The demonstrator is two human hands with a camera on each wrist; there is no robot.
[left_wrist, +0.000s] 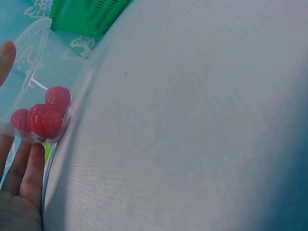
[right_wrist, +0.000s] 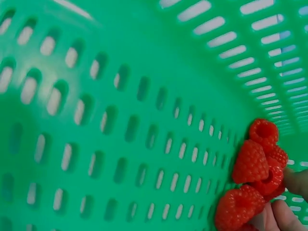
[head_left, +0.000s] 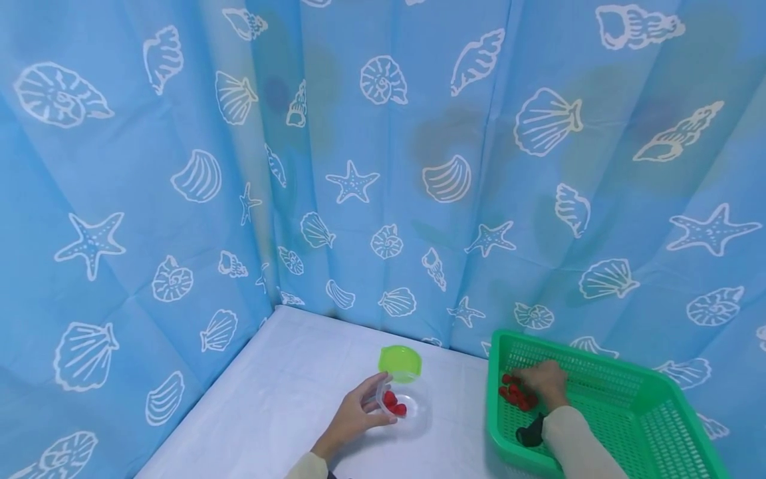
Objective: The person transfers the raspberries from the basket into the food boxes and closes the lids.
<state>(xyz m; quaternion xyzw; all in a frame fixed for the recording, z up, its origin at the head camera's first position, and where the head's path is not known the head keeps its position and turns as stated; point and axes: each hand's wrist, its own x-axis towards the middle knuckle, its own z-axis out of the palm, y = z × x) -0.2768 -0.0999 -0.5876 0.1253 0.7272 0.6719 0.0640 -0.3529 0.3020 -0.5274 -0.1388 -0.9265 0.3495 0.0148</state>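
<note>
A clear plastic container [head_left: 417,406] stands on the white cloth, with several red raspberries [left_wrist: 45,120] at its bottom. My left hand [head_left: 353,416] holds it from the left, thumb on the near side and fingers on the far side. Inside the green basket [head_left: 499,426], more raspberries [right_wrist: 251,161] lie clustered at the left end. My right hand [head_left: 546,382] reaches down over them. In the right wrist view its thumb and a finger pinch at a raspberry [right_wrist: 272,177] on the cluster's edge; the other fingers are out of sight.
Behind the container a lime-green lid [head_left: 399,361] adjoins its rim. The perforated basket walls rise around my right hand. A blue shell-print curtain [head_left: 389,199] hangs along the back and left edges of the white-covered table [head_left: 257,412].
</note>
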